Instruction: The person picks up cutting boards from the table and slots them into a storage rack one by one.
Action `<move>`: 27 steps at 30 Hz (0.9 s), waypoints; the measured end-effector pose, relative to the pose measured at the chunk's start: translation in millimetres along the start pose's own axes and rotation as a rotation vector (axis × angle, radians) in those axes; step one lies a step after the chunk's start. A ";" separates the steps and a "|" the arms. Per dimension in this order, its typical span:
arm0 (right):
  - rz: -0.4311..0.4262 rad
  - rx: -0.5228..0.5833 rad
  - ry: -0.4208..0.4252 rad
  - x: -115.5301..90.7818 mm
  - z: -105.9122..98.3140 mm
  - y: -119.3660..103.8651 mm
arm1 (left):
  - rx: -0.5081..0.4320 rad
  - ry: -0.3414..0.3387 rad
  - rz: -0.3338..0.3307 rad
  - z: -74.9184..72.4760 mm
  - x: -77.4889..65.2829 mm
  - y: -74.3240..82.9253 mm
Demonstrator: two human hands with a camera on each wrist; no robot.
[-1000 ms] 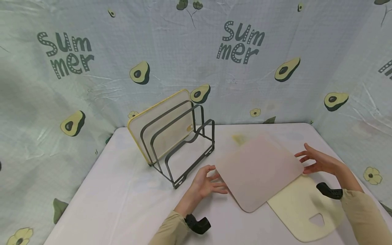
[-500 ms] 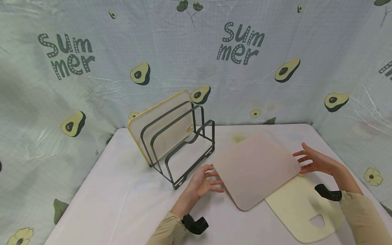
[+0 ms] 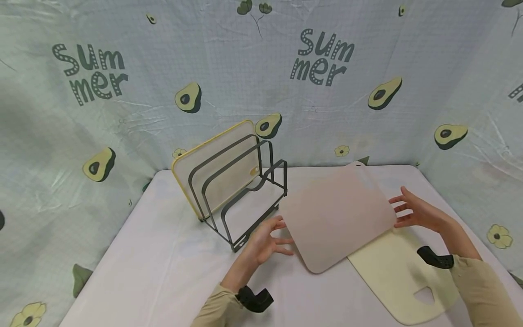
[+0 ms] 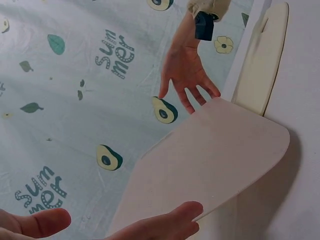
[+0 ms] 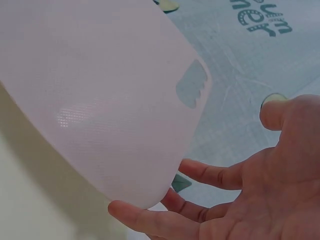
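A thin pink cutting board (image 3: 339,215) hangs tilted above the table, borne between the two hands. At its left edge the left hand (image 3: 265,240) touches it with fairly straight fingers, and the thumb stands apart from it in the left wrist view. The right hand (image 3: 422,213) has its fingertips against the right corner; its thumb is off the board (image 5: 110,110) in the right wrist view. A cut-out handle hole shows near the board's far end. Below and to the right, a cream cutting board (image 3: 400,281) with a handle hole lies on the table, partly covered by the pink one.
A dark metal rack (image 3: 234,200) stands left of the left hand, with a yellow-edged cutting board (image 3: 229,159) upright in its rear slot. Its front slots hold no board. A printed cloth (image 3: 245,63) hangs behind the white table (image 3: 163,272).
Both hands and the pink cutting board have shifted left, and slightly up in the head view, toward the rack. More of the cream board now shows.
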State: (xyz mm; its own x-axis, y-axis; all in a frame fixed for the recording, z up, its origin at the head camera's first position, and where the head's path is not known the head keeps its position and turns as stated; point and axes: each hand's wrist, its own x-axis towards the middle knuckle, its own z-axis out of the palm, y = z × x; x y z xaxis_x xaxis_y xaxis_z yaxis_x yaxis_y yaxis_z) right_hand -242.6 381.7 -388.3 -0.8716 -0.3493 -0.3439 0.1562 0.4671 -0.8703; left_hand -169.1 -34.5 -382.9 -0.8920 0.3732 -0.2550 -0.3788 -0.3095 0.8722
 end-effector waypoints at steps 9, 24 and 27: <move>-0.058 0.081 0.048 -3.2 8.1 -9.4 | 0.076 -0.017 0.034 -1.2 -7.2 9.0; -0.109 0.120 0.065 3.0 18.6 -20.5 | 0.128 -0.053 0.067 -6.2 -18.2 25.4; -0.128 0.111 0.069 4.8 20.3 -24.3 | 0.138 -0.048 0.082 -7.5 -20.4 29.0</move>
State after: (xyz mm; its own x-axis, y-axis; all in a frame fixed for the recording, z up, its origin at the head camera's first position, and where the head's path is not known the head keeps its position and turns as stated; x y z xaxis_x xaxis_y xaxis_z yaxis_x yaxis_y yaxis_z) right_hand -241.1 352.2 -376.0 -0.9169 -0.3418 -0.2062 0.0889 0.3287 -0.9402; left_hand -163.7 -57.6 -355.5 -0.9043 0.3943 -0.1637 -0.2651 -0.2182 0.9392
